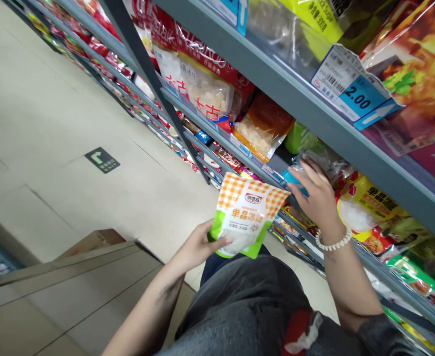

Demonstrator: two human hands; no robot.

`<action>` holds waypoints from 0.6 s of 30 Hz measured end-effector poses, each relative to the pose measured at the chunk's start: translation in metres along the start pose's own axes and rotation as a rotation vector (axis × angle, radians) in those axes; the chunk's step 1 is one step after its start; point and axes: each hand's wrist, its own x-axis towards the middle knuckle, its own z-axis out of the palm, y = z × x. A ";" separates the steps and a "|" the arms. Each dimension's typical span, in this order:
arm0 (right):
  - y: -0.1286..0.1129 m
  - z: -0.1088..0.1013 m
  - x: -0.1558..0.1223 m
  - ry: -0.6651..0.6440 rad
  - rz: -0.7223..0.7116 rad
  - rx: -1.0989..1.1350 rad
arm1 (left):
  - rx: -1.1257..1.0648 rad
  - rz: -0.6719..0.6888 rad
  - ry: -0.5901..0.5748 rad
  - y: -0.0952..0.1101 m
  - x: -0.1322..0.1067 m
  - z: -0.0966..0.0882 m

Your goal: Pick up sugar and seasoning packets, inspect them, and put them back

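Observation:
My left hand [197, 245] grips the lower corner of a bag of rock sugar [245, 215] with an orange checked top, a white middle and green edges, held out in front of the shelves. My right hand [315, 195], with a white bead bracelet at the wrist, reaches onto the middle shelf [373, 165]. Its fingers rest, slightly spread, on a clear plastic packet [326, 158] lying there. I cannot tell whether they grip it.
Grey store shelving runs along the right, packed with bagged goods and a blue price tag [362, 99] reading 2.00. The tiled aisle floor [54, 123] carries a green exit arrow sticker [102, 159]. A cardboard box [91, 242] sits on the floor at lower left.

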 end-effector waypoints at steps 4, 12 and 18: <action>0.006 -0.017 -0.017 0.032 0.117 -0.005 | 0.016 -0.016 0.236 0.019 0.000 -0.035; -0.025 0.013 0.019 -0.132 0.017 -0.076 | -0.144 0.101 0.677 0.043 0.017 -0.053; -0.017 0.020 0.018 -0.128 0.066 -0.037 | -0.197 0.111 0.678 0.032 0.020 -0.055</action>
